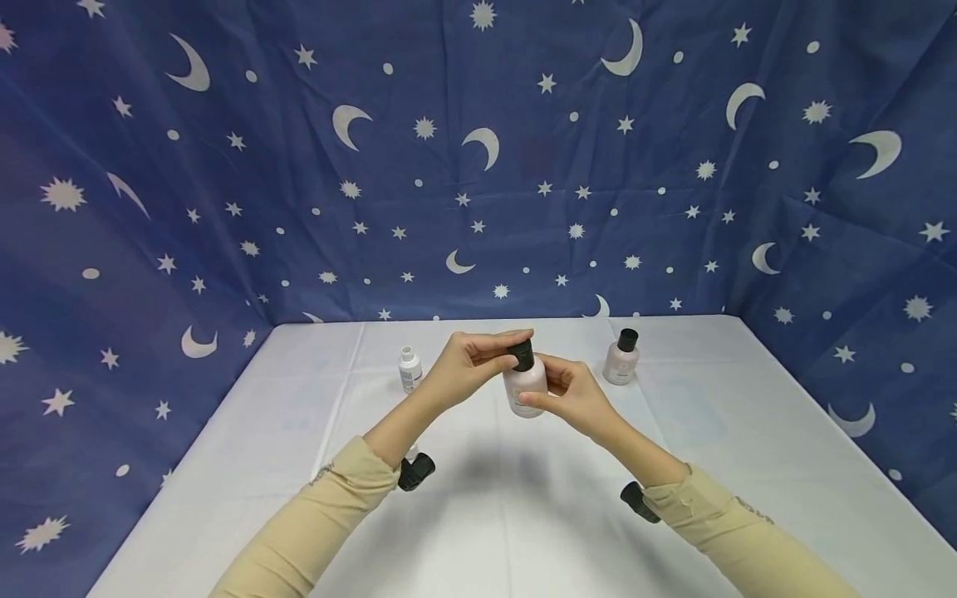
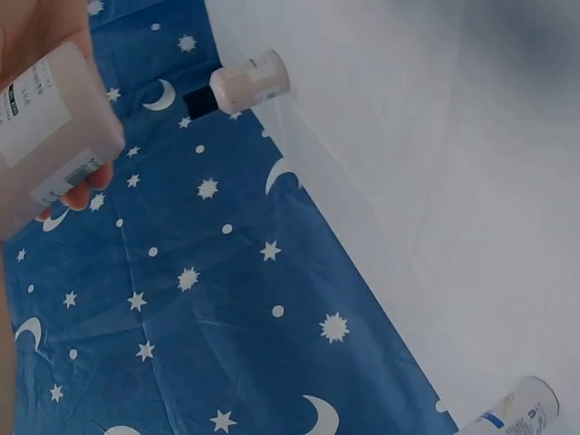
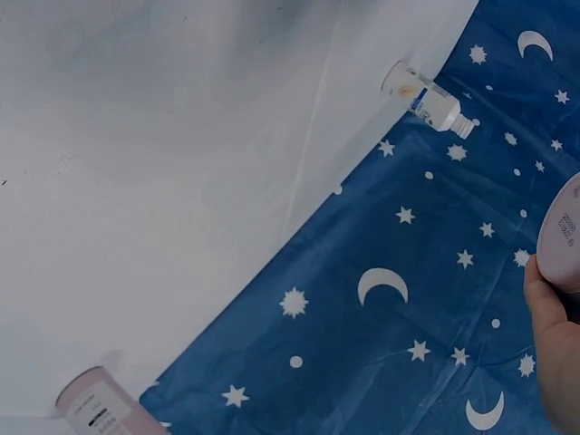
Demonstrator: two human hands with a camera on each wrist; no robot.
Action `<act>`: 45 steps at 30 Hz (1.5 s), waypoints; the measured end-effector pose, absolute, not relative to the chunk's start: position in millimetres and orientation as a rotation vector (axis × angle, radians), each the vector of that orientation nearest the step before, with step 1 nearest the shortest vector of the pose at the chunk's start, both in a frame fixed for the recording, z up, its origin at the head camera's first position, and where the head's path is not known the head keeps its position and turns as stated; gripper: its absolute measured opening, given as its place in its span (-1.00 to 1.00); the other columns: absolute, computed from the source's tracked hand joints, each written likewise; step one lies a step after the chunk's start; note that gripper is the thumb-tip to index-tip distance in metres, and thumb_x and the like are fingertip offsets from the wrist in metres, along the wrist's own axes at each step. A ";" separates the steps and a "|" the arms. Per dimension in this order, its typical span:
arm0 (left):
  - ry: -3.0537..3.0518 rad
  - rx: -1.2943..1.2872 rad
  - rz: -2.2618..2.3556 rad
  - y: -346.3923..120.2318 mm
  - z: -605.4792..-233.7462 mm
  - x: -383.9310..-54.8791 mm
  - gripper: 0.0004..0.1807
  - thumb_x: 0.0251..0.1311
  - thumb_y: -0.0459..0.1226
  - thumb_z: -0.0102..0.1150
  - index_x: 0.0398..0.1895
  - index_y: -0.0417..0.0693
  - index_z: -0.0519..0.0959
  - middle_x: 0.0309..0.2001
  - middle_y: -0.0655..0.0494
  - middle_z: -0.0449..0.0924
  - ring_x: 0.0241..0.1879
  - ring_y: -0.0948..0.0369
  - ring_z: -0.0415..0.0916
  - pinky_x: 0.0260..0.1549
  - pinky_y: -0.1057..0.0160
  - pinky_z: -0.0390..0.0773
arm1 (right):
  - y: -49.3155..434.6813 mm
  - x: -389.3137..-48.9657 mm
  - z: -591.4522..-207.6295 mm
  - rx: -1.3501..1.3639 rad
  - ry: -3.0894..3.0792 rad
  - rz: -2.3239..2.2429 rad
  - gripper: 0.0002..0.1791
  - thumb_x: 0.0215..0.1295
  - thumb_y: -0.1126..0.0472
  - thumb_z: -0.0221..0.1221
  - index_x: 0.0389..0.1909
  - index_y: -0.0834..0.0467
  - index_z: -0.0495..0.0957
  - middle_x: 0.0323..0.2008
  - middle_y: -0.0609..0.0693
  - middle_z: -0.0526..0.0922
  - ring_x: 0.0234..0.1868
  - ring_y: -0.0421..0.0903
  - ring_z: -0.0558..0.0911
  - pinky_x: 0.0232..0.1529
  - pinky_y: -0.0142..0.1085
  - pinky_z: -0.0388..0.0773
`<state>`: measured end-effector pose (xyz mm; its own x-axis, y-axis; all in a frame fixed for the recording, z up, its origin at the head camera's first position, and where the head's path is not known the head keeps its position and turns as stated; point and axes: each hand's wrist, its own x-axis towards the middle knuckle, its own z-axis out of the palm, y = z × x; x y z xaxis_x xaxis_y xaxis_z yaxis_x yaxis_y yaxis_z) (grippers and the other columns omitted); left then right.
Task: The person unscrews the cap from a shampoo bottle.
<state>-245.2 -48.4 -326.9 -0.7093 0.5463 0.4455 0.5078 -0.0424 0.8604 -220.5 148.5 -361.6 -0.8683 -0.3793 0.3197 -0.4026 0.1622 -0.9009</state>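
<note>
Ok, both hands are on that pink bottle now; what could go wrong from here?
The pink bottle is held up off the table, so it might drop if the right hand lets it slip. If the left hand loosens the black cap, tilting could spill any contents. The white bottle seems capless and stands beyond the left wrist; a stray swing might tip it.

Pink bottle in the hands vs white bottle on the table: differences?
Top: the pink bottle wears a black cap; the white bottle shows a bare white neck.
Support: the left hand grips the pink bottle's cap, the right hand its body; the white bottle stands on the table.
Shared: both carry printed labels.
</note>
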 end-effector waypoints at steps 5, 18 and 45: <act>2.171 1.091 2.020 -45.8 -328.3 -242.3 -0.64 0.10 -0.49 0.22 0.00 -0.43 0.53 0.10 -0.27 0.51 0.10 0.00 0.52 0.03 0.25 0.57 | 149.1 -222.6 -364.6 0.808 -2.356 1.858 -0.39 0.12 0.34 0.30 0.19 0.43 0.37 0.09 0.37 0.53 -0.08 -0.35 0.61 -0.03 -0.45 0.58; 2.351 1.071 2.163 -37.7 -330.1 -240.4 -0.75 -0.09 -0.55 0.35 -0.30 -0.41 0.52 -0.28 -0.08 0.47 -0.25 0.41 0.51 -0.09 0.40 0.60 | 139.9 -221.5 -359.6 0.760 -2.369 1.886 -0.40 0.10 0.32 0.31 0.19 0.38 0.40 0.07 0.32 0.56 -0.04 -0.09 0.65 -0.06 -0.37 0.62; 2.130 1.278 1.892 -52.6 -323.5 -245.4 -0.25 0.38 0.10 -0.28 0.46 -0.20 -0.01 0.47 -0.13 -0.01 0.46 0.05 -0.03 0.40 0.04 0.11 | 143.6 -225.7 -356.9 0.712 -2.394 1.946 -0.38 0.13 0.27 0.31 0.20 0.39 0.38 0.08 0.36 0.54 -0.02 0.04 0.65 -0.03 -0.36 0.61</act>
